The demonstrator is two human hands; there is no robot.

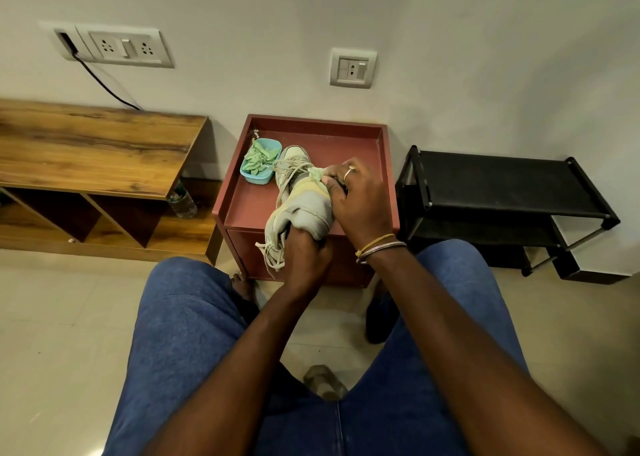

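Two legs in blue jeans [194, 334] fill the foreground. Beyond them stands one red bench [346, 140] with a raised rim. One pale grey shoe [304, 206] is held over it, its long axis running away from the person, toe towards the wall and heel nearest. The left hand [306, 258] grips the heel. The right hand [353, 192] pinches one green scrap [317, 175] against the laces. Beside the toe, one blue tub [268, 178] holds several green pieces [258, 161].
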